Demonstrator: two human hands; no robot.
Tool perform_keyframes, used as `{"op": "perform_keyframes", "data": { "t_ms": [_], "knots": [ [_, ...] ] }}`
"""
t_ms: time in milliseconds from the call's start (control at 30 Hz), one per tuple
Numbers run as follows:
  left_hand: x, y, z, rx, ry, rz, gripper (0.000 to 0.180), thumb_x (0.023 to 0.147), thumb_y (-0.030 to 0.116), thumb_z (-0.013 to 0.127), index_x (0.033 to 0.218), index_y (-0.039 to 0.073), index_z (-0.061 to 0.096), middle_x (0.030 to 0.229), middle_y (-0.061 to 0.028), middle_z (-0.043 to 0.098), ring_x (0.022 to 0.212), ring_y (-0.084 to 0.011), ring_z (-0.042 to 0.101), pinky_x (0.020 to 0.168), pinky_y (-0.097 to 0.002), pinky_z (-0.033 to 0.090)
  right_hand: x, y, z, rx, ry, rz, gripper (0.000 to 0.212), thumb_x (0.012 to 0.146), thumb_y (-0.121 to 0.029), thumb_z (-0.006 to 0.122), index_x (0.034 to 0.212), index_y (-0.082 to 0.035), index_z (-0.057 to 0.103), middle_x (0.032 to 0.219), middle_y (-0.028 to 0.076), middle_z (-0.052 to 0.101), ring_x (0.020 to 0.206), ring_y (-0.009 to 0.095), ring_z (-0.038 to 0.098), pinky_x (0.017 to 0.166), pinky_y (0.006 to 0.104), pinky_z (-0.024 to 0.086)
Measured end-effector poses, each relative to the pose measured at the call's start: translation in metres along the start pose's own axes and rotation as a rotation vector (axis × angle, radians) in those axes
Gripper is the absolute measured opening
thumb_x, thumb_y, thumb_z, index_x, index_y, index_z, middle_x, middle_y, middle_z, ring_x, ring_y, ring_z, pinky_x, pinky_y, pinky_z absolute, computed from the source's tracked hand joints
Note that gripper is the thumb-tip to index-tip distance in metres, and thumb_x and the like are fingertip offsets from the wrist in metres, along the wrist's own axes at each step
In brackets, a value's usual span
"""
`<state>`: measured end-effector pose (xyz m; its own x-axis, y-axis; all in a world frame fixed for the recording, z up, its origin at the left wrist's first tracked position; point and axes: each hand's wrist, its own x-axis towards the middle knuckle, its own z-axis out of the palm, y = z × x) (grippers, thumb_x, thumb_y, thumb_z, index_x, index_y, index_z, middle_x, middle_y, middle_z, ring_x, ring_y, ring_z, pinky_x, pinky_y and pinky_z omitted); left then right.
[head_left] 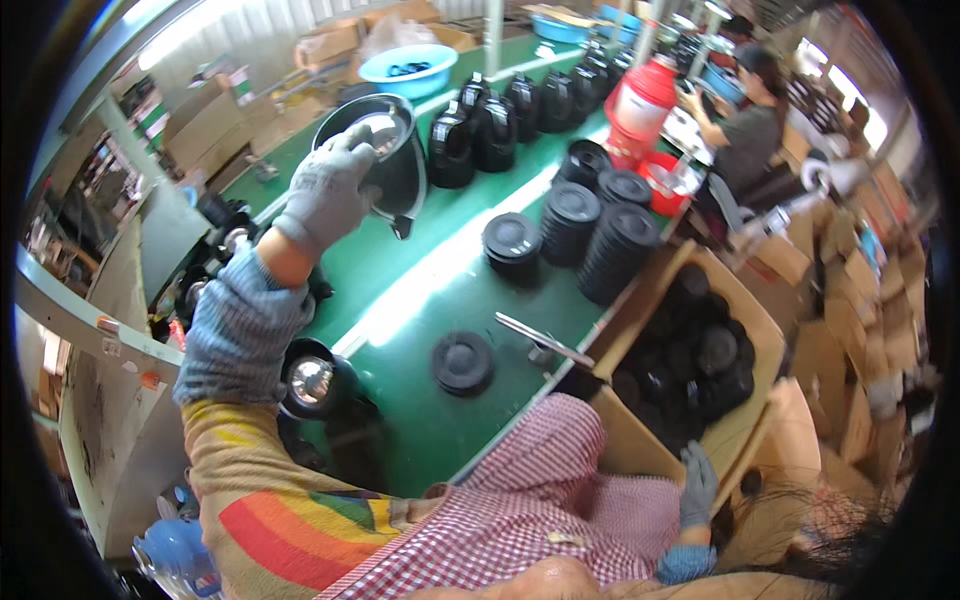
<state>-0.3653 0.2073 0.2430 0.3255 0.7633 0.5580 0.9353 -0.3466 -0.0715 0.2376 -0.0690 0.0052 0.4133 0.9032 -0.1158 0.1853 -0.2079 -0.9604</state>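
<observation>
The left hand (325, 195), in a grey glove, is raised in the upper left of the frame, its fingers grasping the rim of a black vessel (407, 178) with a shiny interior, held above the green table (405, 300). The right hand (698, 487), also gloved, lies at the lower right beside a cardboard box (768, 345) of black parts (718, 350); its fingers appear extended, though whether they hold anything cannot be told. A black disc (462, 363) lies at centre; stacked discs (618, 250) and glossy black vessels (494, 135) stand beyond.
</observation>
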Motion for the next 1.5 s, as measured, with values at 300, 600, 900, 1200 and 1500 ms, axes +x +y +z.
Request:
{"op": "perform_keyframes", "data": {
  "t_ms": [300, 600, 900, 1200, 1500],
  "knots": [
    [-0.049, 0.269, 0.022, -0.695, -0.131, 0.864, 0.03, 0.067, 0.018, 0.08, 0.084, 0.004, 0.058, 0.143, -0.0205, 0.051, 0.132, -0.0438, 0.049, 0.105, -0.0567, 0.043, -0.034, -0.094, 0.013, -0.408, -0.072, -0.65, 0.041, 0.095, -0.019, 0.066, 0.13, 0.002, 0.063, 0.131, 0.021, 0.064, 0.123, 0.035, 0.061, 0.107, 0.0407, 0.045],
    [-0.108, 0.377, 0.08, -1.097, -0.45, 1.074, 0.038, 0.071, 0.005, 0.081, 0.105, 0.009, 0.064, 0.152, -0.0244, 0.041, 0.133, -0.0472, 0.049, 0.105, -0.0479, 0.049, -0.104, -0.034, -0.011, 0.348, -0.414, -0.183, 0.093, 0.099, -0.056, 0.058, 0.161, 0.0, 0.015, 0.157, 0.018, 0.036, 0.145, 0.028, 0.036, 0.122, 0.037, 0.025],
    [-0.148, 0.441, 0.169, -1.405, -1.157, 0.377, 0.04, 0.086, -0.011, 0.062, 0.12, 0.007, 0.072, 0.12, -0.0084, 0.072, 0.117, -0.0222, 0.065, 0.107, -0.0359, 0.049, -0.199, 0.027, 0.007, -0.131, -0.097, -0.301, 0.077, 0.105, -0.025, 0.055, 0.157, 0.007, 0.008, 0.161, 0.029, 0.022, 0.151, 0.037, 0.025, 0.122, 0.0423, 0.024],
    [-0.138, 0.456, 0.163, -1.404, -1.233, 0.082, 0.038, 0.09, -0.013, 0.053, 0.12, 0.002, 0.071, 0.117, -0.0087, 0.072, 0.111, -0.0196, 0.066, 0.102, -0.0312, 0.051, -0.109, -0.031, -0.049, -0.44, 0.103, -0.51, 0.025, 0.097, -0.028, 0.065, 0.104, -0.005, 0.071, 0.096, 0.016, 0.073, 0.091, 0.034, 0.071, 0.079, 0.039, 0.056],
    [-0.106, 0.281, 0.237, -1.339, -0.318, -0.507, 0.036, 0.093, 0.007, 0.062, 0.128, 0.0, 0.067, 0.118, -0.0074, 0.071, 0.102, -0.0134, 0.066, 0.093, -0.0275, 0.052, -0.033, -0.049, -0.011, -0.813, -0.597, -0.354, 0.043, 0.078, -0.046, 0.077, 0.105, -0.012, 0.075, 0.103, 0.01, 0.072, 0.1, 0.032, 0.067, 0.094, 0.0425, 0.051]
  ]
}}
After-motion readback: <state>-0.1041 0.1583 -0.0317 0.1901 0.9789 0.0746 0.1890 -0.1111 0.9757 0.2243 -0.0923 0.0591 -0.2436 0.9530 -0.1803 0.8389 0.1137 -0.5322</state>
